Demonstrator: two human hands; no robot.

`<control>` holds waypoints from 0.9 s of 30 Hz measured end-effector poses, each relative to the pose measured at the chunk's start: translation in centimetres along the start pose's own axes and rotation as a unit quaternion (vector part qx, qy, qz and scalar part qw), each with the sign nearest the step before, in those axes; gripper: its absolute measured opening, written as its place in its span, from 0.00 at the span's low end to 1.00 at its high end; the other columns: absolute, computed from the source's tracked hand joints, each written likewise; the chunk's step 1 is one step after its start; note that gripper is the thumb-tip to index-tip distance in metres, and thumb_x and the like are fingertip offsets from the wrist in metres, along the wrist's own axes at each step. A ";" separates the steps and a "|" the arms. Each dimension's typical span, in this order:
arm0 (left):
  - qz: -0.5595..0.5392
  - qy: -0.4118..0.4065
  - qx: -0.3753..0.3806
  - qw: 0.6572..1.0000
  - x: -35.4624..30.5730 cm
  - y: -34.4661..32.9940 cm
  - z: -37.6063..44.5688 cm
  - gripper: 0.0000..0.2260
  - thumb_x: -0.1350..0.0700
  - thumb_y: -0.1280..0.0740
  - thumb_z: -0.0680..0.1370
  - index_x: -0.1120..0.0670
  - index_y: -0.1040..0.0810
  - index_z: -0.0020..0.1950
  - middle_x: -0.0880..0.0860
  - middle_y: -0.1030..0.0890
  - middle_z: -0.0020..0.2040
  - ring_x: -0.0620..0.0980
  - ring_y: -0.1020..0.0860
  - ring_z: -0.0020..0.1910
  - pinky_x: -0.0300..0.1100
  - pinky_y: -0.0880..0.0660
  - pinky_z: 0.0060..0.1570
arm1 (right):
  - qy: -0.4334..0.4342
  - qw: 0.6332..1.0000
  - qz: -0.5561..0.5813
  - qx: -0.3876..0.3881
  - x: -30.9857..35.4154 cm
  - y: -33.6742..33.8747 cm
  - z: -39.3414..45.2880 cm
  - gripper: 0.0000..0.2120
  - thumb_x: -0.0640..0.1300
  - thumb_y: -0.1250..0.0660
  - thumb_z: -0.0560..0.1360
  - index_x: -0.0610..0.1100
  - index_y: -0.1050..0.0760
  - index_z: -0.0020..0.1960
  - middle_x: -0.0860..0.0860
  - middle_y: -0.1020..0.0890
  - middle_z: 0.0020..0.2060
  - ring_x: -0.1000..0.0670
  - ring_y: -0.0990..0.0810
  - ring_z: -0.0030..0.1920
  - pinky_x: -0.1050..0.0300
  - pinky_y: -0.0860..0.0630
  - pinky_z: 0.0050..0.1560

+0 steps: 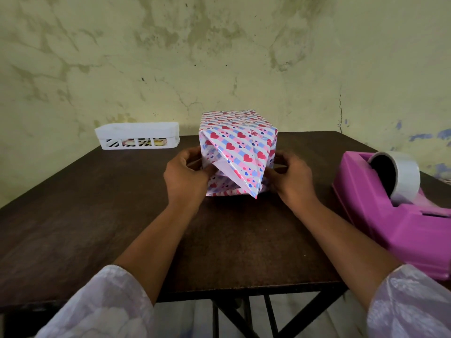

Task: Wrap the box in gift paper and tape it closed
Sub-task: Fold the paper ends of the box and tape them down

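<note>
Box [238, 142], already covered in heart-print gift paper [234, 167], sits mid-table [97, 203] directly between both sets of fingers, near end facing the person. Left hand [185, 176]: fingers curled against the left side of the near end, thumb pressing the paper fold at the lower left corner, seems to be pinning the side tuck so it doesn't spring open. Right hand [290, 176]: fingers bent round the right lower corner, thumb on the paper edge there; fingertips hidden behind the box, so whether it pinches paper or just braces is probably the former but can't be confirmed. Between the two thumbs a triangular flap hangs down the near face, point just past the bottom edge, white underside showing along its left edge; not taped yet. Judgement: end-fold stage, both hands hold side creases so the flap lies flat before sealing. Pink tape dispenser [400, 215] with roll [400, 176] stands well out past the right fingers, within reach for tearing a strip. White basket [138, 139] is beyond the left fingers at the table's back edge, not involved.
</note>
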State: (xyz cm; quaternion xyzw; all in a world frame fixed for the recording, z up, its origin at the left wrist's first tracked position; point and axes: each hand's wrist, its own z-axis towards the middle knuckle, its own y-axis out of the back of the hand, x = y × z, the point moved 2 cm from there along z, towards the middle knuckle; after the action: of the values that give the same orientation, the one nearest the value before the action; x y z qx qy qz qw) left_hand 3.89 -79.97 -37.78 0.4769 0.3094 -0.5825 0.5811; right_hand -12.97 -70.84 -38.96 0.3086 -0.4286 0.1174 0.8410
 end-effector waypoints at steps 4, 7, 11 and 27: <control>-0.007 -0.003 -0.002 1.000 0.1 0.0 0.0 0.22 0.60 0.26 0.71 0.53 0.25 0.64 0.50 0.20 0.59 0.45 0.23 0.56 0.47 0.24 0.57 | 0.046 0.990 -0.102 -0.081 1.3 1.1 -0.8 0.18 0.44 0.30 0.72 0.44 0.28 0.60 0.48 0.26 0.58 0.52 0.26 0.54 0.62 0.29 0.49; -0.001 -0.006 -0.001 1.000 0.1 -0.1 0.0 0.21 0.60 0.27 0.72 0.53 0.25 0.64 0.50 0.21 0.60 0.47 0.23 0.59 0.46 0.25 0.57 | 0.110 0.980 -0.163 0.014 2.1 1.5 -2.7 0.10 0.38 0.32 0.73 0.44 0.25 0.54 0.53 0.25 0.50 0.56 0.27 0.49 0.71 0.35 0.41; -0.004 -0.005 -0.008 1.000 0.1 -0.2 0.1 0.21 0.59 0.27 0.72 0.54 0.25 0.64 0.50 0.20 0.59 0.47 0.23 0.58 0.46 0.25 0.57 | 0.183 0.947 -0.205 0.166 2.5 0.5 -5.5 0.23 0.45 0.30 0.73 0.47 0.31 0.66 0.53 0.26 0.63 0.53 0.29 0.63 0.62 0.33 0.57; 0.011 -0.026 -0.009 1.000 0.2 -0.4 -0.1 0.22 0.58 0.28 0.73 0.53 0.27 0.67 0.49 0.22 0.62 0.42 0.26 0.57 0.32 0.32 0.48 | 0.329 0.887 -0.300 0.124 3.0 0.6 -8.0 0.16 0.43 0.33 0.66 0.45 0.18 0.53 0.49 0.16 0.35 0.50 0.18 0.31 0.62 0.26 0.26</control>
State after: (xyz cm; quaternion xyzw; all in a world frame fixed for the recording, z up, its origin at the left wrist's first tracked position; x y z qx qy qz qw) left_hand 3.55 -79.86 -38.09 0.4595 0.2942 -0.5857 0.5994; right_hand -6.23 -65.60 -39.90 0.4678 0.0032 0.0066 0.8838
